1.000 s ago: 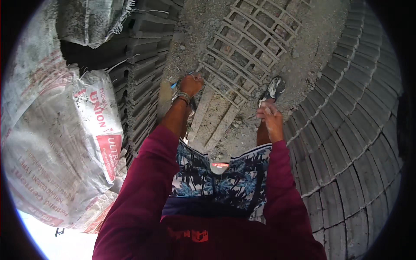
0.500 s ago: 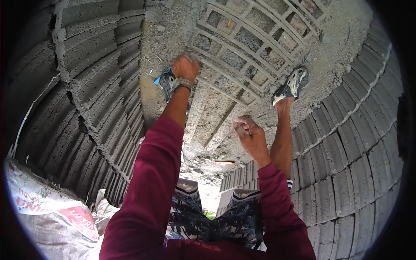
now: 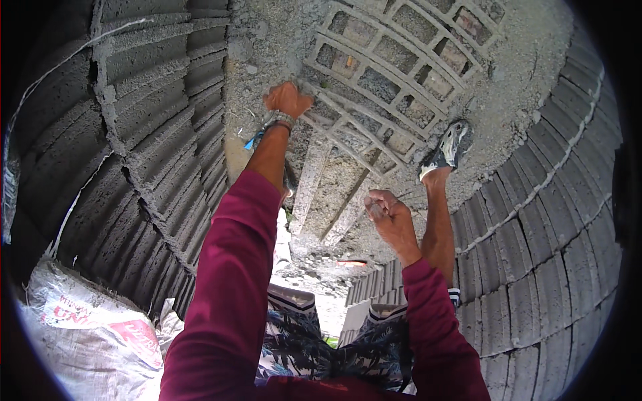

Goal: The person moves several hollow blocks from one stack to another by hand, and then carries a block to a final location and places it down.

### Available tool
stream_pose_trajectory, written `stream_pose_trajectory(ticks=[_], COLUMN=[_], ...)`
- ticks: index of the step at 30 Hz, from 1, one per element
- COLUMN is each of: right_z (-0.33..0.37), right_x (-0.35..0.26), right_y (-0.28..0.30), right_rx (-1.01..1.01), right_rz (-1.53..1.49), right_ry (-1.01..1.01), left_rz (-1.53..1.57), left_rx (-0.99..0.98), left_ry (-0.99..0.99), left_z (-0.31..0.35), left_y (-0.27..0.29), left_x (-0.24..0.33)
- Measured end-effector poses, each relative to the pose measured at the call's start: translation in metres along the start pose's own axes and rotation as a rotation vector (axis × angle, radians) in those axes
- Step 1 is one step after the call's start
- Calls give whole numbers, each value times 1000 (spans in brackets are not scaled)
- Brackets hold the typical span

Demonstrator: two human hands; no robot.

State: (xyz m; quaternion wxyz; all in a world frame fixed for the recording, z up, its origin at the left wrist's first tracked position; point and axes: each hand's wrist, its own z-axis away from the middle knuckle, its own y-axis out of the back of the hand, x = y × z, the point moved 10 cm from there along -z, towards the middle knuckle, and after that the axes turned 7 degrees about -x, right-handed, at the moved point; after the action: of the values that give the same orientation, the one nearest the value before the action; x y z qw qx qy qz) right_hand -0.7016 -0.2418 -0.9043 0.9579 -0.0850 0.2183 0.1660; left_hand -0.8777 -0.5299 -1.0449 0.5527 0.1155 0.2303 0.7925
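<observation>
My left hand (image 3: 289, 100) is closed on the left end of a grey concrete hollow block (image 3: 354, 128), the nearest in a latticed row on the ground. This block sits slightly askew, with a narrow gap between it and the hollow blocks (image 3: 394, 57) beyond. My right hand (image 3: 388, 217), its fingers dusty and curled into a fist, is just short of the block's right end and apart from it. The inside of that fist is hidden. Two pale planks (image 3: 311, 180) lie on the ground between my hands.
Curved stacks of grey concrete blocks rise at left (image 3: 150, 127) and right (image 3: 528, 254). A white sack (image 3: 87, 327) lies at lower left. My right shoe (image 3: 449, 147) rests on gritty ground beside the hollow blocks. A pale string (image 3: 73, 200) hangs along the left stack.
The near hollow block has shifted, and the gap between it and the row beyond has widened. My left hand stays on its end; my right hand has moved slightly down and right.
</observation>
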Motion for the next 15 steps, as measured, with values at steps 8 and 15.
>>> stream_pose_trajectory(ticks=[8,15], right_z=[-5,-8], right_x=[-25,-27], right_y=[2,19], right_rx=[-37,12], right_rz=[-8,-29], right_ry=[-31,-20], left_rz=[217,157], left_rx=[568,429], left_ry=[-186,-172], left_z=[-19,-33], left_y=[78,93], left_x=[54,75])
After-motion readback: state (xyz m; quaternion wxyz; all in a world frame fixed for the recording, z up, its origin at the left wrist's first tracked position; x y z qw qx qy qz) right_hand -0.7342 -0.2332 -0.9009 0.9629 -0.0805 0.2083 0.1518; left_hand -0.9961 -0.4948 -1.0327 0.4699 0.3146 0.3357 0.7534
